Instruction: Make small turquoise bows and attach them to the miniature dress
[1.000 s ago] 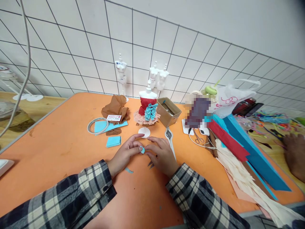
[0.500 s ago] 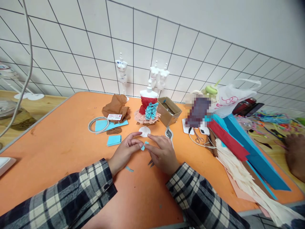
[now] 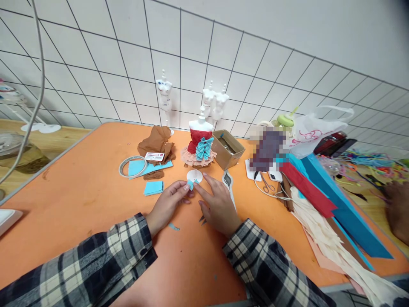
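A small piece of light-blue crepe paper [image 3: 191, 183] is pinched between the thumb and fingers of my left hand [image 3: 168, 201]. My right hand [image 3: 220, 204] has its fingers apart, and its index fingertip touches the right side of that piece. Dark pointed blades [image 3: 203, 220] show below the right palm; the rest of that tool is hidden. Just beyond my fingers stands a miniature dress form [image 3: 200, 124] on a white round base [image 3: 194, 175]. It wears a red bodice [image 3: 195, 140], a blue ruffle [image 3: 204, 149] and a pink frilled skirt [image 3: 191, 158].
Left lie a tape roll [image 3: 120, 167], folded blue paper [image 3: 154, 188] and brown crepe paper [image 3: 155, 140]. A cardboard box [image 3: 230, 157] sits behind right, with scissors [image 3: 267, 184] and coloured paper strips [image 3: 308, 183] farther right. Another person's hand [image 3: 398, 209] rests at the right edge.
My left hand's grip has lifted the blue piece slightly away from me, and the piece looks more bunched. My right index finger has moved onto its edge.
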The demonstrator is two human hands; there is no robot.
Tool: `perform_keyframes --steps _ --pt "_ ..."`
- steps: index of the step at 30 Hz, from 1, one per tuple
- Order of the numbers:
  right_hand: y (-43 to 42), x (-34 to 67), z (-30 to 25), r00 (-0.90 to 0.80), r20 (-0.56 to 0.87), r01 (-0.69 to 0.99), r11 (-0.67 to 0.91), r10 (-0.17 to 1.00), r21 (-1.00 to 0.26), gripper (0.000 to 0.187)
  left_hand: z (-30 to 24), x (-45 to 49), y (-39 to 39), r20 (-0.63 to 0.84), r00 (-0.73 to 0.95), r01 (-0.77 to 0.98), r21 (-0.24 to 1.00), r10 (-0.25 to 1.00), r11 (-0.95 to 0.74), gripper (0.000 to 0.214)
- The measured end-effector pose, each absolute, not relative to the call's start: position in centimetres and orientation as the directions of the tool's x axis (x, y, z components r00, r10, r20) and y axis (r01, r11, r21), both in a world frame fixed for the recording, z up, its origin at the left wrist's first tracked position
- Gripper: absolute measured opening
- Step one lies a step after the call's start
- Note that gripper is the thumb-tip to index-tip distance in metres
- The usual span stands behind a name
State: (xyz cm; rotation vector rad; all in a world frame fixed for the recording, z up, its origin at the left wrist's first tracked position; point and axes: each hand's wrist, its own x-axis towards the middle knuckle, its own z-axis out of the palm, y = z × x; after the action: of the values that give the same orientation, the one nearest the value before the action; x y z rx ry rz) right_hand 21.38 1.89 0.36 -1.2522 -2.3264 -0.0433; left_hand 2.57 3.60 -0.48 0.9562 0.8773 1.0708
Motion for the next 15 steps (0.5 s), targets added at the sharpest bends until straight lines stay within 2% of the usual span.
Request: perform_keyframes --steps 7,15 --pt "1.69 21.42 0.53 -0.483 0.433 0.755 0.612 0.761 -0.235 0.056 -0.57 2.7 3.63 -0.097 0.224 -0.228 0.962 0.97 0.149 0.025" --pt "1.45 21.47 0.37 -0.539 0.432 0.693 0.672 0.723 -0.261 0.056 -0.38 2.59 3.71 -0.135 0.166 -0.274 0.945 0.977 0.177 0.027"
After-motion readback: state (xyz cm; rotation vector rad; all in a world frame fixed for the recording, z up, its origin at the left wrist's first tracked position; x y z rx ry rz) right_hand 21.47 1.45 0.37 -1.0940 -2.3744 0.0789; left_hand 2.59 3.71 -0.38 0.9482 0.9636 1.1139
